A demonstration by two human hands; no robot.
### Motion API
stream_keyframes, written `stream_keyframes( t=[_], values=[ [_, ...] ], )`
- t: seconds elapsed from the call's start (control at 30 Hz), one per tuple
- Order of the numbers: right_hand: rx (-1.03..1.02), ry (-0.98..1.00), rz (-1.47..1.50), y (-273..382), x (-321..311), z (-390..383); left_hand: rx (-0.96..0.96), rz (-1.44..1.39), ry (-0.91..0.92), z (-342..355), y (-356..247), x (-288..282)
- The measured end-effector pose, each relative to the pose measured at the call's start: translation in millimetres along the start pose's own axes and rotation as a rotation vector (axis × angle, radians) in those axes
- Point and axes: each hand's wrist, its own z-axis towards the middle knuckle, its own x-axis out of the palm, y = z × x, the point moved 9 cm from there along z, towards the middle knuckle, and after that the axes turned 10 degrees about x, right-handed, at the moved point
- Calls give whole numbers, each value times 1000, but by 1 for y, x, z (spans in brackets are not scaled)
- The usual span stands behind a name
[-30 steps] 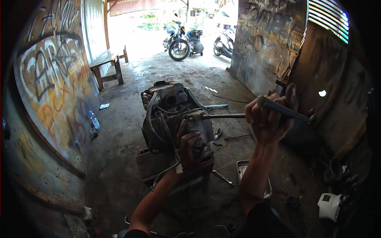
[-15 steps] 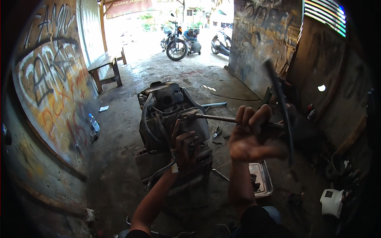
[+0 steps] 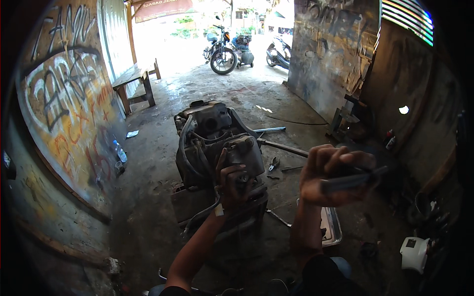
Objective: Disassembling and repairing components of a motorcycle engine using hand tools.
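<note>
A dark, grimy engine [image 3: 212, 121] with black hoses along its sides rests on a low, box-like stand [image 3: 187, 202]. My left hand [image 3: 232, 180] is against its near side, index finger pointing up and the other fingers curled. Whatever dark part lies under those fingers is hard to make out. Closed round a long T-handle wrench [image 3: 284, 147], my right hand [image 3: 328, 172] is to the right of the engine. The wrench's shaft points left, its tip beside the engine's right side. Its crossbar, near my palm, is blurred.
Pliers [image 3: 273, 164] and a metal bar [image 3: 269, 129] lie on the floor right of the engine. A metal tray [image 3: 336, 227] is by my right forearm, and a white part [image 3: 414, 254] sits farther right. A bench [image 3: 133, 81] and a motorcycle [image 3: 222, 56] stand beyond.
The wrench's tip has moved right, from over the engine to its right side. Its crossbar has turned from upright to nearly level. My left hand stays on the engine.
</note>
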Motion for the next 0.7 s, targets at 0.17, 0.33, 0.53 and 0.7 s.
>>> stream_keyframes(
  t=[0.17, 0.33, 0.53, 0.7],
  values=[
    [59, 9, 163, -4, -1, 8, -32, -13, -12, 0, 0, 0],
    [96, 44, 173, -15, -7, 10, 20, 23, 31, 6, -8, -2],
    [232, 429, 209, -8, 20, 29, 33, 57, 70, 11, -13, -6],
    [582, 139, 167, -9, -4, 27, 53, 59, 61, 12, -15, -7]
  ],
)
